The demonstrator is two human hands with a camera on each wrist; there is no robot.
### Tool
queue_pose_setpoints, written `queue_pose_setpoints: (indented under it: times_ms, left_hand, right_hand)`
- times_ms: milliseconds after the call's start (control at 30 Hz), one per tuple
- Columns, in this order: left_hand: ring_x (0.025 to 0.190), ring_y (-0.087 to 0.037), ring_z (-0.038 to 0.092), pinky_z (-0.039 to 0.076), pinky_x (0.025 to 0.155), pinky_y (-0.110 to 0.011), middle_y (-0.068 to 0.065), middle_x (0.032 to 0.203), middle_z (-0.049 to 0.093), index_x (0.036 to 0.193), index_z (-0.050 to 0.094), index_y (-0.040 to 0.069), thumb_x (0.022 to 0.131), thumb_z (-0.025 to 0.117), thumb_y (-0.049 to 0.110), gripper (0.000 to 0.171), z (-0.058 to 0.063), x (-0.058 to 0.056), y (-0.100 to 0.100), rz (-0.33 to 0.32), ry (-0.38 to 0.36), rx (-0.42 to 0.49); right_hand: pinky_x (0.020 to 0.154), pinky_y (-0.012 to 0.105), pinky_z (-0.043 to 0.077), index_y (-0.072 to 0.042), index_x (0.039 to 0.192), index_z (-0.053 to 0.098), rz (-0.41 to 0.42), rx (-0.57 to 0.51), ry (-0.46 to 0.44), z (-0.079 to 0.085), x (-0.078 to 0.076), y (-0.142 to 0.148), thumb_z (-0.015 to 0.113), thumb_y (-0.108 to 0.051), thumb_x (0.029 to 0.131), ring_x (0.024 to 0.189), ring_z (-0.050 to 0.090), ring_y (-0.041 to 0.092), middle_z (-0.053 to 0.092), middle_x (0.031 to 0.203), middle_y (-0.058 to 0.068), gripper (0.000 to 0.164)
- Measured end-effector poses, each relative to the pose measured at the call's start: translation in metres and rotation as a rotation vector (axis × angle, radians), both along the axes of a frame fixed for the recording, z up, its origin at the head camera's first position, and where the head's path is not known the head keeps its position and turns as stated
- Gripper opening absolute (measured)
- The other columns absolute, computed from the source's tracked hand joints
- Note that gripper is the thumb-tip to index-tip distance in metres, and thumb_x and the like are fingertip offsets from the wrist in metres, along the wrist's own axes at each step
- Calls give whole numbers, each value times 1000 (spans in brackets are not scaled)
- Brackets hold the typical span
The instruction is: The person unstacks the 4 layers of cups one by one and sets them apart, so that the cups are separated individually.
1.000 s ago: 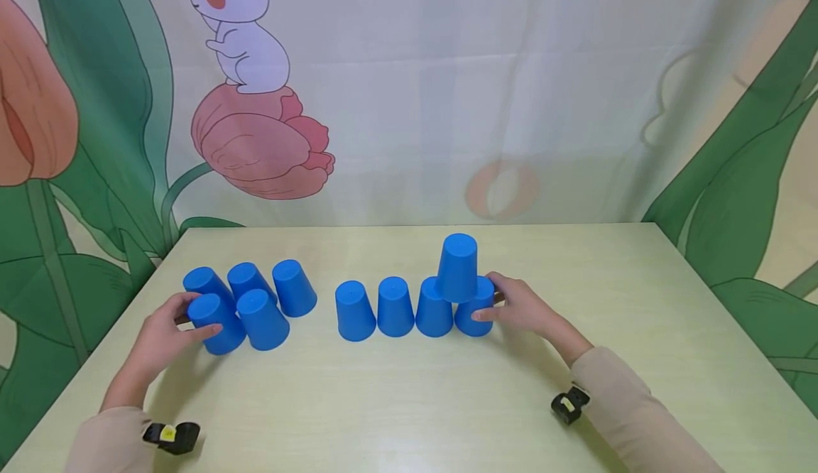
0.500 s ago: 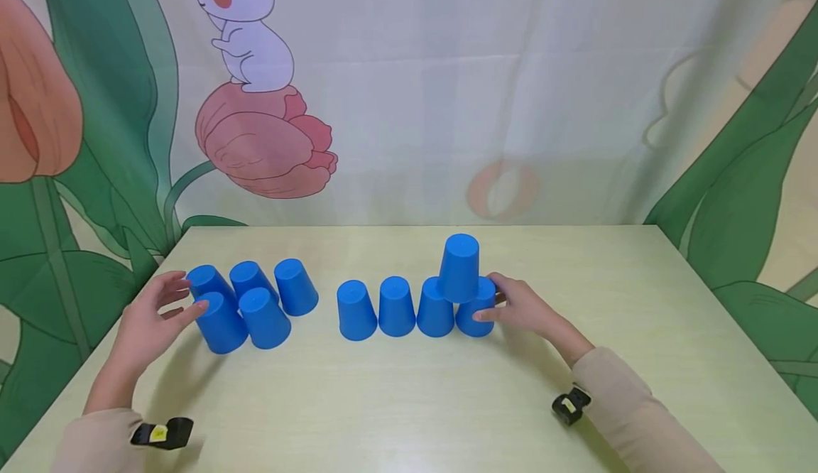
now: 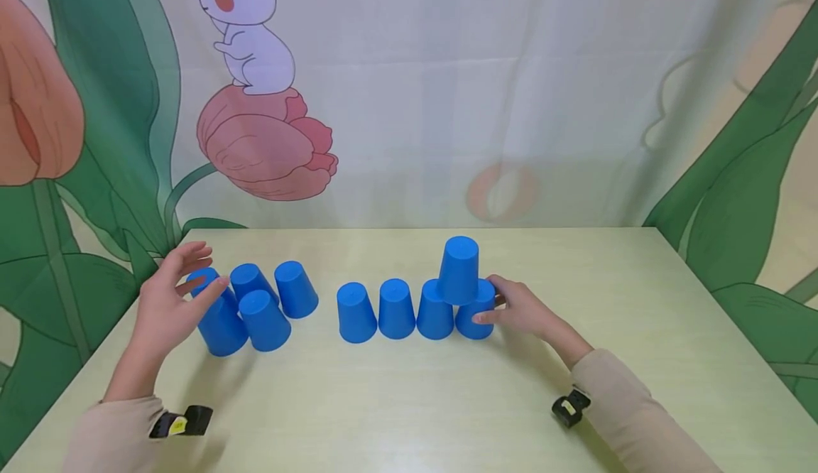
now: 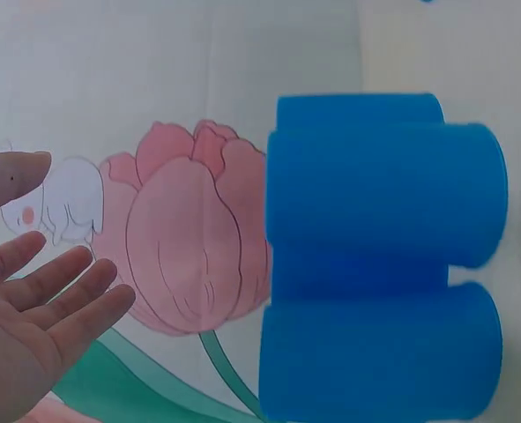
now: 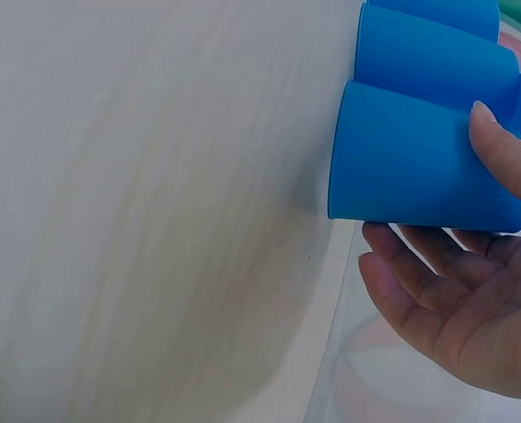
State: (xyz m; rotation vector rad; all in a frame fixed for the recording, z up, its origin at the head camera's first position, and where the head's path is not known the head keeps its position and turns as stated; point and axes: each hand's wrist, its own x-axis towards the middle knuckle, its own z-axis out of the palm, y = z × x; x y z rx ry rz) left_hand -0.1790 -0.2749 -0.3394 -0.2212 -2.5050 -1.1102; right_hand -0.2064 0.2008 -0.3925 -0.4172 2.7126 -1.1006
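Note:
My right hand (image 3: 520, 310) grips the upside-down blue cup (image 5: 419, 163) at the right end of a row, thumb on one side and fingers on the other. Another upside-down cup (image 3: 459, 270) stands on top, bridging that end cup and its neighbour (image 3: 435, 320). My left hand (image 3: 169, 310) is raised over the left cluster, fingers spread and holding nothing. It partly covers the front-left cup (image 3: 224, 334) and one behind it. Beside them stands the front-right cup (image 3: 265, 324). In the left wrist view the open palm (image 4: 22, 352) lies apart from the blue cups (image 4: 383, 189).
Two more cups of the row, the leftmost cup (image 3: 356, 314) and the cup beside it (image 3: 397, 310), stand upside down. At the cluster's back right is another cup (image 3: 296, 292). The pale wooden table (image 3: 409, 402) ends at a printed curtain (image 3: 409, 104).
My left hand has let go of the front-left cup, lifted away, and risen over the left cluster. The right hand keeps its place at the end cup, and the cups stand as before.

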Motion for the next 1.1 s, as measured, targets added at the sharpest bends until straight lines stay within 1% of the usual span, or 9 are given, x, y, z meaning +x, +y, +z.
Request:
queue_pose_setpoints:
  times_ms: [33,67,133,200,433,667,800,967,1100]
  left_hand:
    - [114,-38,46,42,87,-51,-21,130,44,138,32,7,88,61,22,60,10,6,10,-10,-5,-23]
    - [114,-38,46,42,87,-51,-21,130,45,138,32,6,88,61,21,60,16,9,18,-14,-4,-34]
    - [114,-39,46,42,87,-52,-22,130,45,137,32,4,88,61,18,59,22,11,28,-34,6,-43]
    - [114,-40,46,42,86,-53,-23,130,44,137,32,2,87,61,15,59,24,11,36,-65,17,-41]
    - [114,-36,48,43,85,-50,-20,129,47,134,36,1,84,65,7,59,29,6,65,-205,89,-42]
    - [114,-34,49,44,86,-50,-20,129,48,132,39,1,82,66,5,57,28,5,101,-319,118,-17]
    - [116,-31,48,44,89,-48,-17,130,48,133,38,3,83,66,8,58,25,1,121,-382,110,-3]
    - [119,-27,46,43,92,-44,-13,133,46,135,37,6,83,66,10,60,24,-5,145,-460,68,21]
    - [118,-25,47,43,92,-42,-12,133,46,136,37,6,83,66,12,61,24,-9,162,-512,70,19]
  right_hand:
    - [80,44,50,2,121,46,-5,-1,-3,0,0,0,72,-27,78,98,56,32,57,113,17,59]
    - [80,44,50,2,121,46,-7,-1,-4,0,1,0,72,-27,78,99,56,32,57,113,17,59]
    - [80,44,50,2,121,45,-6,-1,-5,0,0,0,72,-27,78,99,55,32,57,113,17,59]
    - [80,44,50,2,121,46,-7,-1,-6,0,0,1,72,-28,78,99,55,32,57,113,17,59]
    - [80,44,50,1,120,47,-4,-17,-7,-1,-1,1,72,-27,78,99,56,31,58,112,16,56]
    - [79,44,50,2,120,47,-8,-9,-7,0,1,1,73,-27,77,98,56,31,58,112,16,57]
    - [79,44,50,3,119,47,-5,-8,0,1,2,1,73,-26,77,97,56,31,58,111,17,57]
    - [78,44,50,3,120,46,-1,-10,1,1,2,1,73,-26,77,97,56,31,58,111,17,57]
    - [79,44,50,3,120,46,-4,-8,-5,1,1,1,73,-26,77,97,56,32,58,111,17,58]
